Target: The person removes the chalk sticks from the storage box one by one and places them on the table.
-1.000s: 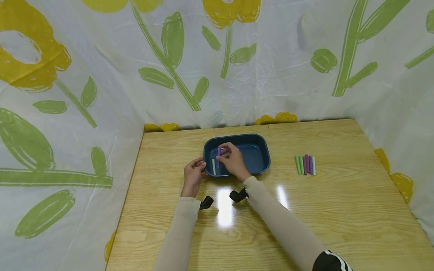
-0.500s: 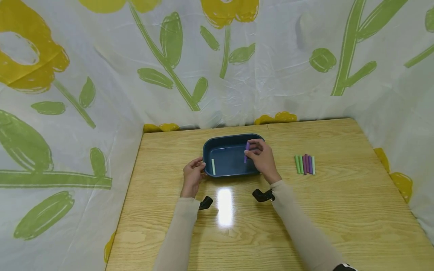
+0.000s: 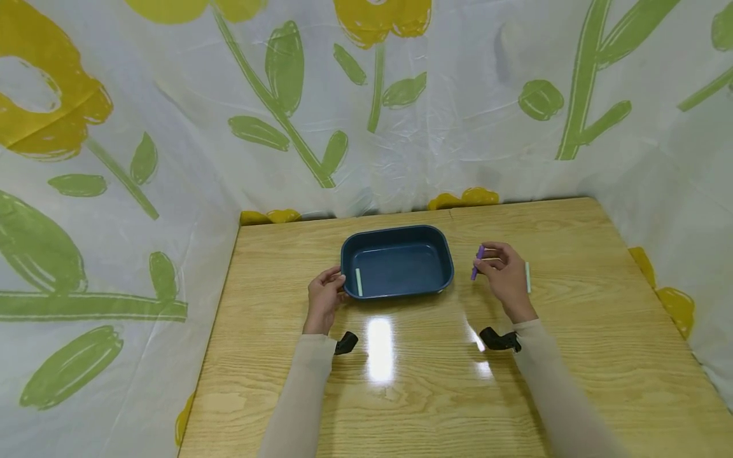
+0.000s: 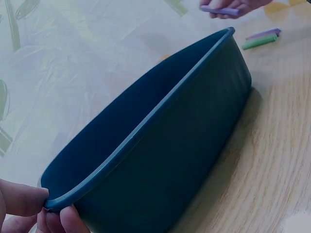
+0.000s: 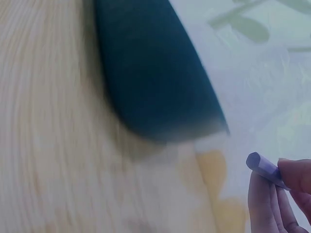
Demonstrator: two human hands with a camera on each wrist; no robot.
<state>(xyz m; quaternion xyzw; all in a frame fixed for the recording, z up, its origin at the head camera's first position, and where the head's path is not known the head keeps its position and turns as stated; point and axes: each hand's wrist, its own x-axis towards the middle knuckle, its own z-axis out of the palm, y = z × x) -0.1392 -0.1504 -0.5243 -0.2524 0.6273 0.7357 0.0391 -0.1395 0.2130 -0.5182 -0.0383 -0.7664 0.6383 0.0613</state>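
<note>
In the head view my left hand (image 3: 324, 298) pinches the left rim of a dark blue plastic tub (image 3: 395, 296), thumb over the edge and fingers outside. One pale green chalk stick (image 3: 359, 282) lies inside the tub at its left end. To the right of the tub, above the table, my right hand (image 3: 508, 280) holds a purple chalk stick (image 3: 478, 263) between thumb and fingers. Behind that hand a pale chalk stick (image 3: 528, 277) shows on the table. The left wrist view shows a green chalk stick (image 4: 259, 41) beyond the tub; the hand hides most of the row in the head view.
The wooden table (image 3: 401, 394) carries the tub near its back edge. A white flowered sheet (image 3: 481, 133) hangs along the back and both sides. Each wrist wears a small black camera mount, such as the right mount (image 3: 499, 339).
My right hand has lifted the purple chalk from the tub's left end and carried it right, past the tub's right rim, towards the chalk row. My left hand has stayed on the rim.
</note>
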